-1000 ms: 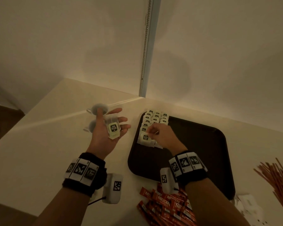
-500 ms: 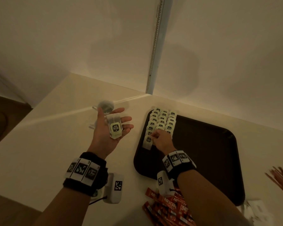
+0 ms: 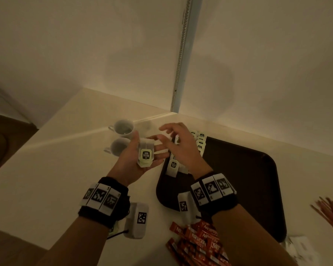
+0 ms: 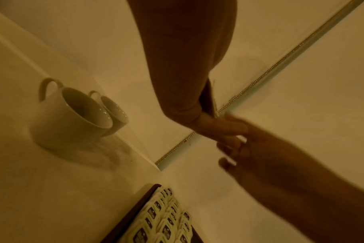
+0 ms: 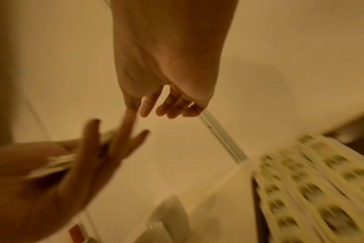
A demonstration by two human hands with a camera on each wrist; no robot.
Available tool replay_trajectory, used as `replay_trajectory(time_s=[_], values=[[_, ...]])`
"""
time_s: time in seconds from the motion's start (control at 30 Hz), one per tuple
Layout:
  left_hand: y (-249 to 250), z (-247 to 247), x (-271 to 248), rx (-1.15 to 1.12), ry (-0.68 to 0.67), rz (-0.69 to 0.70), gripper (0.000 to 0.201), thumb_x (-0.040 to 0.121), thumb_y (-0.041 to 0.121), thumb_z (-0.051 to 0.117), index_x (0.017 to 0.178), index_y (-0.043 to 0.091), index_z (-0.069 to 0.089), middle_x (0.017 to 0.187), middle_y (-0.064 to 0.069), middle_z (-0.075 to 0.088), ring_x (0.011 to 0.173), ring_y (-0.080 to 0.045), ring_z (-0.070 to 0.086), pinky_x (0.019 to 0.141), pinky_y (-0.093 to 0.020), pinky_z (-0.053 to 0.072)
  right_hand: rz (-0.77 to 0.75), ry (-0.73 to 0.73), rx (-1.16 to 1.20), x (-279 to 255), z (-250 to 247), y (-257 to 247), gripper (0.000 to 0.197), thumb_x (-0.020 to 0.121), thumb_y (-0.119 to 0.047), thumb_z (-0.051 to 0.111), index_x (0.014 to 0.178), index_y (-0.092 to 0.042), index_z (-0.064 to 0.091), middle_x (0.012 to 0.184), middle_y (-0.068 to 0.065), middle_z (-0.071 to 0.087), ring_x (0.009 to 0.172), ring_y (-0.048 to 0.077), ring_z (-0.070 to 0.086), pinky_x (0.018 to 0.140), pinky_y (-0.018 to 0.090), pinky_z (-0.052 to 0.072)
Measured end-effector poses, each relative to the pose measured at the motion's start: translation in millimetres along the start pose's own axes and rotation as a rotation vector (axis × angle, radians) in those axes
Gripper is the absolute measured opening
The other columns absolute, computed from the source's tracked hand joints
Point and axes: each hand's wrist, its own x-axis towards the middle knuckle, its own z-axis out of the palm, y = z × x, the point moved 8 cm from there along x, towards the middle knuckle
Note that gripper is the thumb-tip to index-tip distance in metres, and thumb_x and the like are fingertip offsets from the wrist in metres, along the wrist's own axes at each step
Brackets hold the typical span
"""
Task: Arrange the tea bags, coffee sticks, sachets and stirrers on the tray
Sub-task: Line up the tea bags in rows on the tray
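Dark brown and rounded at its corners, the tray (image 3: 238, 181) lies on the pale desk (image 3: 46, 169), with rows of tea bags (image 3: 200, 144) overlapping along its left side. The left hand (image 3: 135, 158) is palm up beside the tray's left edge, a small stack of tea bags (image 3: 146, 154) resting on it under the thumb. The right hand (image 3: 181, 146) hovers just above those fingers (image 3: 160, 148), its own spread loose and holding nothing; the right wrist view is blurred, so contact between the two hands seems likely but is not certain. Two white cups (image 3: 123, 128) stand behind the left hand. Red coffee sticks (image 3: 198, 240) lie heaped at the near edge, stirrers (image 3: 331, 214) far right, white sachets (image 3: 300, 248) by the tray's near right corner.
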Motion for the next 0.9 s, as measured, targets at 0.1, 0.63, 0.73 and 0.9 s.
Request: replay_trajectory(time_s=[0.1, 0.63, 0.73, 0.9], values=[[-4, 9, -2, 0.047, -0.015, -0.031, 0.06, 0.095, 0.06, 0.02, 0.112, 0.019, 0.061, 0.095, 0.0, 0.075, 0.083, -0.02, 0.072, 0.063, -0.03, 0.057, -0.06, -0.266, -0.152, 3, 14, -26, 0.031, 0.075, -0.041, 0.073, 0.101, -0.026, 0.067, 0.095, -0.009, 0.052, 0.095, 0.011, 0.046, 0.084, 0.024, 0.04], [50, 15, -16, 0.513, 0.23, 0.522, 0.004, 0.084, 0.013, 0.069, 0.08, 0.013, 0.067, 0.068, -0.002, 0.067, 0.05, -0.011, 0.057, 0.047, -0.02, 0.041, 0.416, -0.283, 0.364, -28, -5, 4, 0.024, 0.086, -0.011, 0.065, 0.105, -0.013, 0.052, 0.1, 0.015, 0.069, 0.083, 0.017, 0.064, 0.069, 0.025, 0.051], [65, 27, -22, 0.565, 0.23, 0.617, 0.007, 0.079, 0.013, 0.074, 0.077, 0.014, 0.067, 0.064, 0.004, 0.066, 0.05, -0.01, 0.056, 0.045, -0.018, 0.041, 0.364, -0.266, 0.364, -26, -9, -8, 0.02, 0.085, -0.01, 0.066, 0.102, -0.011, 0.056, 0.099, 0.015, 0.07, 0.085, 0.018, 0.064, 0.067, 0.023, 0.047], [68, 43, -33, 0.623, 0.139, 0.648, 0.014, 0.075, 0.006, 0.077, 0.084, 0.004, 0.067, 0.066, 0.006, 0.068, 0.051, -0.009, 0.058, 0.046, -0.015, 0.041, 0.295, -0.136, 0.539, -15, -29, -25, 0.027, 0.086, -0.003, 0.062, 0.111, -0.004, 0.053, 0.099, 0.012, 0.066, 0.081, 0.015, 0.064, 0.069, 0.021, 0.052]])
